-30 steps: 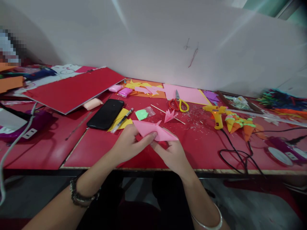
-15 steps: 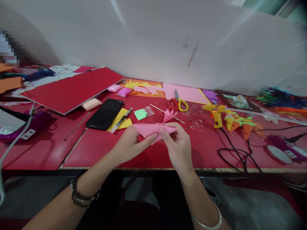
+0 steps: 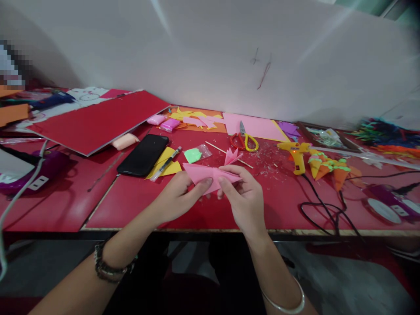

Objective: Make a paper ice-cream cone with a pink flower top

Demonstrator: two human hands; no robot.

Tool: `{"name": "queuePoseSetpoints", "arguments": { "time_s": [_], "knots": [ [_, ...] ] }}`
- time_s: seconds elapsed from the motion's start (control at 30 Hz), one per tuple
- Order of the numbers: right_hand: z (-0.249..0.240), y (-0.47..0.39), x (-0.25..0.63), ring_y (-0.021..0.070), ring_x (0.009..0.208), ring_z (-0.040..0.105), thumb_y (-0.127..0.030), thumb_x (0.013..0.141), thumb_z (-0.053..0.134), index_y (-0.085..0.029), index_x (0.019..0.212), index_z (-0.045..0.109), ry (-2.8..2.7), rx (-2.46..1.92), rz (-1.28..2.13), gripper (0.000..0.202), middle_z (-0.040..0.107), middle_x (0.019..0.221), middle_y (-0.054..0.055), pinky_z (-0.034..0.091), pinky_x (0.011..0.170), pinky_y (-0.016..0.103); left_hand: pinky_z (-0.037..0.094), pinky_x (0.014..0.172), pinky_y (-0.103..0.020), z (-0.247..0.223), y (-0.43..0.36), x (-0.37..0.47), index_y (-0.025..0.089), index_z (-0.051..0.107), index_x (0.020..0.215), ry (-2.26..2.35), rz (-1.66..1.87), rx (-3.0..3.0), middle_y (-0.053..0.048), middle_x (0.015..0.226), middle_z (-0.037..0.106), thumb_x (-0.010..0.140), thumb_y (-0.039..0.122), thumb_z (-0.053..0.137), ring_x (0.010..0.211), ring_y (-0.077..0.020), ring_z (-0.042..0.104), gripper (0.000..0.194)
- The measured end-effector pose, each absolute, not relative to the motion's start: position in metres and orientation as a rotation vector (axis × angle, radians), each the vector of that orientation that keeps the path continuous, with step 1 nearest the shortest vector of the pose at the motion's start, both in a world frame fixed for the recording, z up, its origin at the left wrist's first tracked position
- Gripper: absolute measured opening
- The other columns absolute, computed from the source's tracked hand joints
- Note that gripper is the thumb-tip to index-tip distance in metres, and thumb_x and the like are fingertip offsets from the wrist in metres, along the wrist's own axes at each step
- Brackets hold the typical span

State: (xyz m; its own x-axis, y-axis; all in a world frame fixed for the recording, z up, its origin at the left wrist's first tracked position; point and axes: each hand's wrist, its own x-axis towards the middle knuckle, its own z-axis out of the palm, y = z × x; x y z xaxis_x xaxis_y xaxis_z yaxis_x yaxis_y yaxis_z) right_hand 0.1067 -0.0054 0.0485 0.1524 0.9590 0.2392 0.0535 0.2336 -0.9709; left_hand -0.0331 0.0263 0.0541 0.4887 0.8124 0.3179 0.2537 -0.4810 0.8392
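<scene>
A folded piece of pink paper (image 3: 206,176) is held between both hands above the red table. My left hand (image 3: 180,194) is closed on its left part, with the thumb lying across the front face. On the right part, my right hand (image 3: 244,197) pinches the folded layers between thumb and fingers. Some fingertips are hidden behind the paper. Just beyond my right hand, a pointed pink paper piece (image 3: 232,156) lies on a thin wooden stick (image 3: 215,147). A lump of green clay (image 3: 193,155) in a clear wrapper sits beyond the paper.
A black phone (image 3: 143,155) and a pen (image 3: 168,163) on yellow paper lie to the left. Scissors (image 3: 243,139) rest farther back. On the right are a yellow glue gun (image 3: 296,155), small orange cones (image 3: 328,167) and a looping black cable (image 3: 316,204). A red board (image 3: 101,120) leans at back left.
The pink paper has tilted slightly, showing more of its front face at the left. My left thumb has shifted a little left and up. Both hands keep their hold.
</scene>
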Motion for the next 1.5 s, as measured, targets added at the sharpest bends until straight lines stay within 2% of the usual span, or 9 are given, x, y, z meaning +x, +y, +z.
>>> {"name": "queuePoseSetpoints", "arguments": {
  "time_s": [0.1, 0.2, 0.3, 0.6, 0.8, 0.93, 1.07, 1.27, 1.5],
  "knots": [
    [0.048, -0.005, 0.108, 0.0061, 0.045, 0.051, -0.028, 0.075, 0.056, -0.021, 0.090, 0.057, -1.220, -1.103, 0.928, 0.017, 0.053, 0.053, -0.006, 0.045, 0.046, 0.018, 0.043, 0.056, -0.020, 0.055, 0.026, -0.035, 0.014, 0.053, 0.068, 0.846, 0.894, 1.902, -0.001, 0.062, 0.057, 0.086, 0.029, 0.036, 0.058, -0.0096, 0.053, 0.029],
    [0.047, -0.005, 0.109, 0.0035, 0.038, 0.045, -0.030, 0.074, 0.057, -0.021, 0.085, 0.057, -1.200, -1.118, 0.928, 0.015, 0.051, 0.053, -0.006, 0.038, 0.037, 0.016, 0.043, 0.056, -0.020, 0.054, 0.025, -0.035, 0.013, 0.053, 0.065, 0.810, 0.854, 1.885, -0.002, 0.060, 0.056, 0.087, 0.031, 0.034, 0.057, -0.0097, 0.053, 0.034],
    [0.046, -0.005, 0.108, 0.0033, 0.037, 0.043, -0.031, 0.072, 0.058, -0.020, 0.080, 0.056, -1.184, -1.152, 0.903, 0.013, 0.051, 0.053, -0.006, 0.035, 0.035, 0.016, 0.042, 0.054, -0.020, 0.052, 0.025, -0.034, 0.013, 0.053, 0.067, 0.815, 0.848, 1.909, -0.001, 0.062, 0.057, 0.086, 0.032, 0.036, 0.058, -0.0098, 0.053, 0.032],
    [0.046, -0.003, 0.111, 0.0065, 0.046, 0.050, -0.031, 0.074, 0.055, -0.021, 0.082, 0.056, -1.348, -1.229, 0.831, 0.012, 0.057, 0.064, -0.003, 0.040, 0.042, 0.018, 0.038, 0.055, -0.019, 0.053, 0.030, -0.036, 0.013, 0.053, 0.064, 0.882, 0.780, 2.044, 0.001, 0.059, 0.056, 0.084, 0.029, 0.038, 0.056, -0.0085, 0.051, 0.030],
    [0.043, 0.000, 0.119, 0.0096, 0.062, 0.052, -0.028, 0.075, 0.052, -0.018, 0.076, 0.059, -1.511, -1.202, 0.860, 0.012, 0.057, 0.067, -0.001, 0.042, 0.054, 0.019, 0.037, 0.053, -0.019, 0.053, 0.033, -0.041, 0.013, 0.055, 0.061, 0.901, 0.607, 2.110, 0.001, 0.056, 0.057, 0.084, 0.032, 0.038, 0.053, -0.0090, 0.050, 0.034],
    [0.043, -0.001, 0.119, 0.0070, 0.051, 0.046, -0.029, 0.078, 0.049, -0.018, 0.075, 0.057, -1.549, -1.212, 0.917, 0.014, 0.050, 0.058, -0.003, 0.037, 0.047, 0.018, 0.037, 0.053, -0.018, 0.053, 0.032, -0.040, 0.013, 0.053, 0.054, 0.902, 0.569, 2.116, 0.001, 0.053, 0.057, 0.084, 0.031, 0.038, 0.052, -0.0081, 0.050, 0.037],
    [0.045, -0.004, 0.114, 0.0057, 0.044, 0.039, -0.031, 0.080, 0.046, -0.019, 0.075, 0.053, -1.477, -1.249, 0.847, 0.015, 0.043, 0.052, -0.006, 0.032, 0.042, 0.018, 0.029, 0.042, -0.017, 0.052, 0.032, -0.038, 0.014, 0.045, 0.049, 0.993, 0.662, 2.062, 0.004, 0.043, 0.046, 0.080, 0.036, 0.044, 0.041, -0.0059, 0.040, 0.038],
    [0.044, -0.005, 0.112, 0.0065, 0.046, 0.039, -0.031, 0.080, 0.045, -0.019, 0.077, 0.052, -1.384, -1.283, 0.713, 0.014, 0.046, 0.056, -0.004, 0.033, 0.044, 0.019, 0.032, 0.046, -0.017, 0.054, 0.034, -0.039, 0.014, 0.050, 0.057, 0.940, 0.719, 2.082, 0.004, 0.048, 0.050, 0.081, 0.035, 0.043, 0.046, -0.0067, 0.045, 0.032],
    [0.042, -0.002, 0.113, 0.0062, 0.044, 0.042, -0.031, 0.080, 0.045, -0.020, 0.081, 0.052, -1.345, -1.250, 0.770, 0.012, 0.046, 0.055, -0.005, 0.036, 0.042, 0.018, 0.024, 0.040, -0.018, 0.046, 0.038, -0.041, 0.015, 0.038, 0.049, 1.060, 0.789, 2.111, 0.006, 0.039, 0.039, 0.081, 0.039, 0.044, 0.038, -0.0048, 0.034, 0.040]
  ]
}}
